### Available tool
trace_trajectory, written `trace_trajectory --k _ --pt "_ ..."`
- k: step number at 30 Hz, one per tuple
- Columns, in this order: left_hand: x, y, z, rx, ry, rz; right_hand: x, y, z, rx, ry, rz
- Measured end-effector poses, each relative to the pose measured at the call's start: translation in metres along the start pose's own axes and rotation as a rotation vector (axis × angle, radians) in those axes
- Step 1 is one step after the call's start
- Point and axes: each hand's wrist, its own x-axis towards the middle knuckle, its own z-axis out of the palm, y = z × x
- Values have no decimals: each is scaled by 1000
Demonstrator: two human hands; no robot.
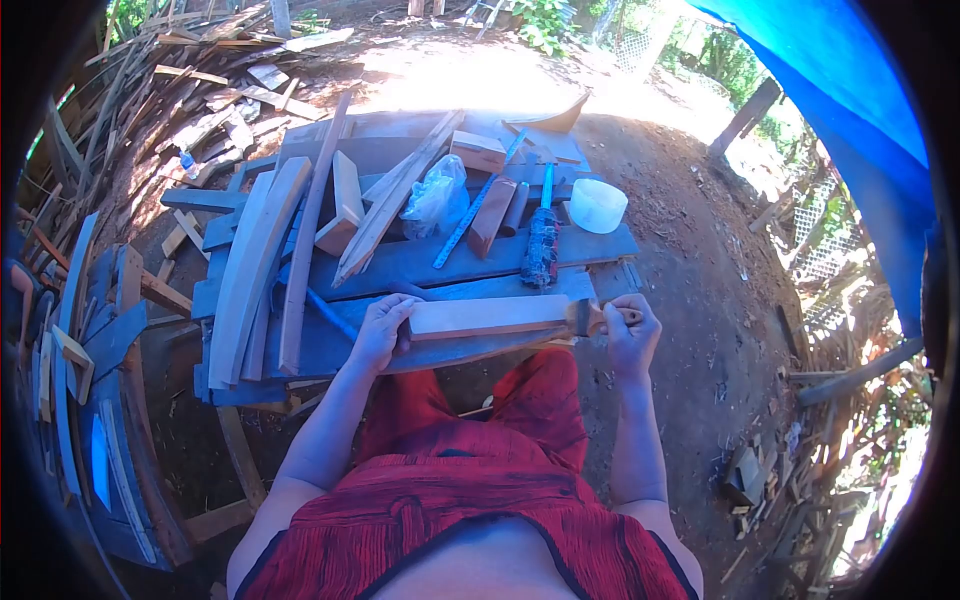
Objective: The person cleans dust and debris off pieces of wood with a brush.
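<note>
A pale rectangular wood block (488,317) lies lengthwise across the near edge of the plank bench (420,268). Its left end is in the grip of my left hand (382,330), fingers closed around it. My right hand (632,332) is closed on the handle of a paintbrush (588,318), whose bristles meet the block's right end. Beyond the block, a dark caulking gun (541,245) and a white plastic bowl (598,206) stand on the bench. A reddish-brown wood block (492,216), a blue ruler (464,222) and a crumpled clear plastic bag (437,195) lie left of them.
Long boards (262,265) and sticks cover the bench's left side. More planks lean at far left (115,380), and scrap wood (215,95) is heaped behind. Bare dirt (690,260) lies to the right, below a blue tarp (840,90). Part of another person's arm shows at the left edge.
</note>
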Motion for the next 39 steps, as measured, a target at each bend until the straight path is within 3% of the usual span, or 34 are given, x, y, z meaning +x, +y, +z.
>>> trace_trajectory --k 5,8,10,14,16,18,20,39 --pt "2 -1 -2 -32 2 -26 -12 -17 12 24 -46 -35" --pt "4 -1 -3 -37 3 -38 -19 -31 25 184 -101 49" --pt "4 -2 -4 -38 0 -44 -24 -31 38 218 -157 -51" --pt "6 -4 -6 -58 9 -70 -35 -53 58 314 -256 -49" --pt "6 -4 -6 -58 6 -78 -39 -69 65 531 -328 62" --pt "6 -4 -7 -57 3 -86 -41 -75 69 560 -353 51" --pt "7 -5 -7 -76 -12 -63 -41 -77 71 669 -428 168" --pt "6 -5 -6 -58 8 -66 0 -1 2 324 -92 247"
